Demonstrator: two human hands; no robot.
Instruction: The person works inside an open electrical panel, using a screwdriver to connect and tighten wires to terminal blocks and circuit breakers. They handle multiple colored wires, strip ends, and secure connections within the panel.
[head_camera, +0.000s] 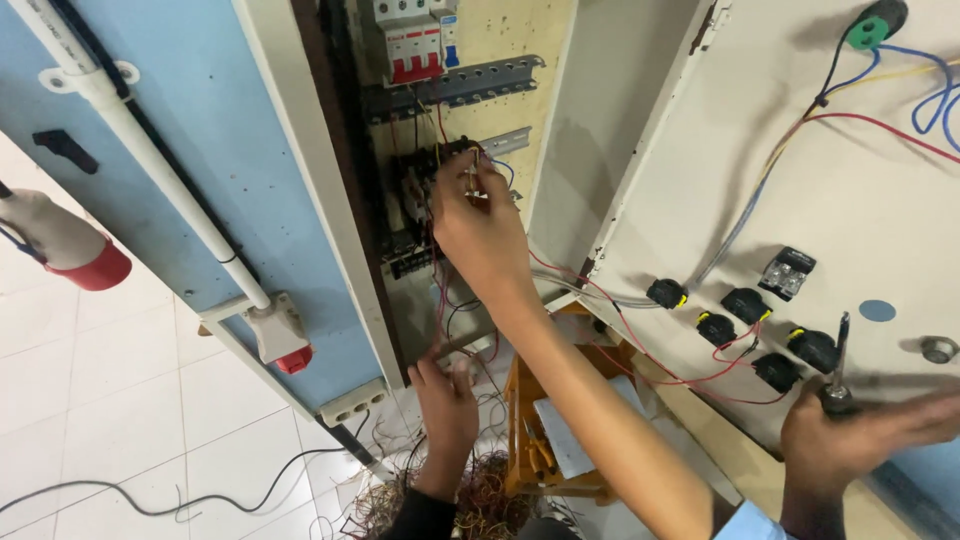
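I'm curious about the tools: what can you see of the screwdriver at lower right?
The screwdriver stands nearly upright, slim dark shaft pointing up, its handle mostly hidden in the right hand that grips it. It is held before the pale inner face of the open cabinet door, beside black round fittings.

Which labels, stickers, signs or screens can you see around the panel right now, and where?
Breaker labels: top of the cabinet, a red band across white breaker bodies, with a small blue tag beside it.
Round sticker: plain blue disc on the open cream door, above the right hand gripping a screwdriver.
White sheet: rectangular, lying on the orange stool below the cabinet.
No screens or packages in view.
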